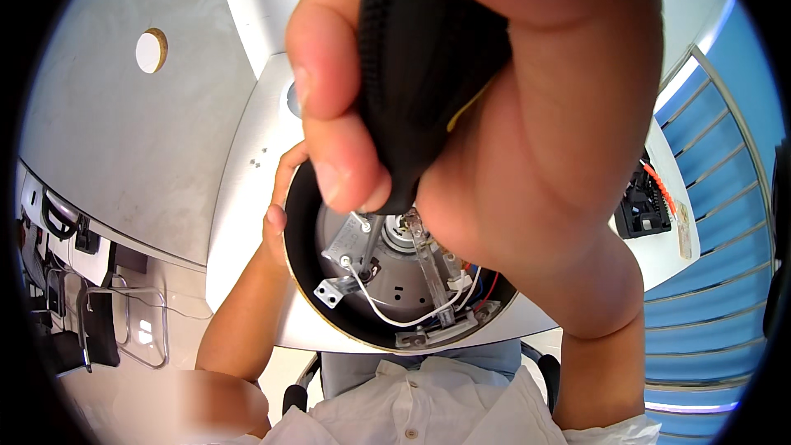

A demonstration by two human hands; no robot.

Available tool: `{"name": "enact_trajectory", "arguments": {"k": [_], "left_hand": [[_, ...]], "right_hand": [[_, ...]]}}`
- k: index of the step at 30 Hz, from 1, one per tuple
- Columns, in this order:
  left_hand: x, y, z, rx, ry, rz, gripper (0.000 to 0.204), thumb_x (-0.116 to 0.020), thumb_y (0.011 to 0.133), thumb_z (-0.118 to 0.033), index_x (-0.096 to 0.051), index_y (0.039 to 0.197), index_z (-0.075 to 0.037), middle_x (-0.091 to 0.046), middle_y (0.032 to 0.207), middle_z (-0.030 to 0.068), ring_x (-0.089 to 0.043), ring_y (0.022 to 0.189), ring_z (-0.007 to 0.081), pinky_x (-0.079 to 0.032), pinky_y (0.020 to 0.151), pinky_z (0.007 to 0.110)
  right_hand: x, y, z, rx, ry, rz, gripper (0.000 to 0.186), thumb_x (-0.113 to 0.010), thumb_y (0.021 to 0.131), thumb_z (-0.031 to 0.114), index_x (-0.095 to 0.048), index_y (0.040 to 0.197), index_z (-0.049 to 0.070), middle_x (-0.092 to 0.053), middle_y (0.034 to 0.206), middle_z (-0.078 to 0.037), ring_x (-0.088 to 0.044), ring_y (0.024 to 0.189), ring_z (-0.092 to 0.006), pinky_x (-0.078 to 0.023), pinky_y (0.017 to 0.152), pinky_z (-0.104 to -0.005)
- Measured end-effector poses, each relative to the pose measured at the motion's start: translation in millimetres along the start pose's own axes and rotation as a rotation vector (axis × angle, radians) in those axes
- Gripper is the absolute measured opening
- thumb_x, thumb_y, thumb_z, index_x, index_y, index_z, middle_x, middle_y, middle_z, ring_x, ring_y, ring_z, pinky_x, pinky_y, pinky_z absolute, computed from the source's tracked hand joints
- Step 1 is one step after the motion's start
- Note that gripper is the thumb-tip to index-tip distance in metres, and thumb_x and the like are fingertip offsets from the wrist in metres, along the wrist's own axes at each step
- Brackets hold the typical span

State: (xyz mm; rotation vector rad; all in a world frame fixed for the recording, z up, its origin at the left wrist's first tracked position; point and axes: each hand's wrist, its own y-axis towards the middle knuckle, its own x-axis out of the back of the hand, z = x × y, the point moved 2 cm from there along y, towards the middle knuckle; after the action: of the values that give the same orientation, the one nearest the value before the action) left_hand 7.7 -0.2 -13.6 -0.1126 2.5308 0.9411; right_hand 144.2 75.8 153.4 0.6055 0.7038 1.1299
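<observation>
Right fingers [339, 161] tight around black handle [428, 58] over open housing [304, 218], left fingers [278, 216] at its rim, grip unclear.

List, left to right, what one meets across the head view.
Black chair with a metal frame → left hand → black tool handle → black open case → metal railing.

White smooth-topped table [235, 235] | near edge, from where I stand: round black-walled appliance housing, wiring exposed [394, 287] | left: tiny grey metal bits [254, 163] | right: black moulded plastic case [644, 219], narrow tan strip [684, 232]
</observation>
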Motion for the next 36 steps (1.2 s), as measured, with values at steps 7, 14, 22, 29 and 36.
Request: {"name": "enact_trajectory", "arguments": {"k": [7, 14, 22, 29, 36], "left_hand": [[-15.3, 8.8, -10.8, -0.052, -0.002, -0.058, 0.094, -0.045, 0.078, -0.071, -0.022, 0.138, -0.002, -0.033, 0.139, 0.0196, -0.036, 0.128, 0.0298, -0.027, 0.107, 0.045], [-1.7, 0.3, -1.0, -0.011, 0.001, 0.008, 0.096, -0.048, 0.076, -0.071, -0.022, 0.138, -0.003, -0.035, 0.137, 0.0200, -0.038, 0.127, 0.0291, -0.028, 0.107, 0.044], [-6.2, 2.9, -3.8, 0.049, 0.086, -0.104, 0.095, -0.050, 0.076, -0.071, -0.023, 0.138, -0.004, -0.035, 0.138, 0.0197, -0.038, 0.126, 0.0289, -0.029, 0.106, 0.045], [-6.3, 0.5, -0.1, 0.008, -0.056, -0.020, 0.093, -0.051, 0.076, -0.069, -0.023, 0.138, -0.005, -0.034, 0.138, 0.0192, -0.038, 0.126, 0.0286, -0.029, 0.106, 0.044], [0.5, -5.2, -4.3, 0.086, 0.055, -0.067, 0.091, -0.050, 0.078, -0.067, -0.022, 0.138, -0.005, -0.036, 0.135, 0.0191, -0.039, 0.124, 0.0280, -0.029, 0.105, 0.043]], "right_hand": [[-0.6, 1.6, -3.6, -0.021, -0.009, 0.012, 0.033, -0.046, 0.092, 0.033, -0.044, 0.116, 0.011, -0.047, 0.080, -0.007, -0.043, 0.048, -0.0121, -0.036, 0.040, -0.0240], [-11.7, -0.8, 4.4, -0.027, -0.042, 0.029, 0.032, -0.047, 0.091, 0.032, -0.043, 0.116, 0.012, -0.047, 0.080, -0.007, -0.043, 0.047, -0.0119, -0.036, 0.039, -0.0239], [-16.8, -1.9, 11.5, -0.043, -0.075, 0.058, 0.032, -0.048, 0.091, 0.031, -0.043, 0.116, 0.012, -0.047, 0.080, -0.007, -0.042, 0.046, -0.0116, -0.036, 0.038, -0.0238], [-16.4, 3.0, 4.3, -0.054, -0.052, 0.082, 0.031, -0.049, 0.090, 0.029, -0.043, 0.116, 0.013, -0.047, 0.079, -0.007, -0.042, 0.046, -0.0114, -0.036, 0.037, -0.0237], [-16.4, 10.1, -3.7, -0.054, 0.000, 0.121, 0.031, -0.050, 0.090, 0.028, -0.042, 0.116, 0.014, -0.047, 0.079, -0.007, -0.042, 0.045, -0.0112, -0.036, 0.036, -0.0235]]}}
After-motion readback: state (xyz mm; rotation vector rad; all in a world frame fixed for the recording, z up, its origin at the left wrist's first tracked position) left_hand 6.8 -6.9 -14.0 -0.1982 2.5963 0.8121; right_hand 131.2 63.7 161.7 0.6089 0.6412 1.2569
